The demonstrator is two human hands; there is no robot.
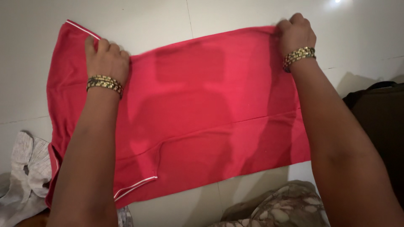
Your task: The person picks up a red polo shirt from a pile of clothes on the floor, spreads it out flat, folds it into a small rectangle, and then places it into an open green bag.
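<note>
- red shirt (202,109) lies flat on pale tiled floor (168,17), folded once lengthwise by the look of it, filling most of the view.
- left hand (107,59) sits on the shirt's far edge near the sleeve end, fingers curled down and pinching cloth; gold bangles (105,84) at the wrist.
- right hand (296,35) is at the shirt's far corner on the opposite end, fingers closed on the edge fabric; gold bracelet (299,56) on that wrist.
- Step in hand, as I judge it: tensioning and squaring the far edge. Done well = both hands keep an even pull along the edge, keep the cloth low to the floor, line the layers up, and smooth the ridge running through the shirt's middle.
- Long axis of the shirt runs left-right across the view, tilted slightly, right end farther from the person.
- White-piped sleeve (134,185) marks the collar/sleeve end at left; plain hem end points right.
- grey-white cloth (25,176) lies just off the shirt's near-left corner; patterned fabric (286,208) below the shirt's near edge; dark garment (378,113) right of the shirt, apart.
</note>
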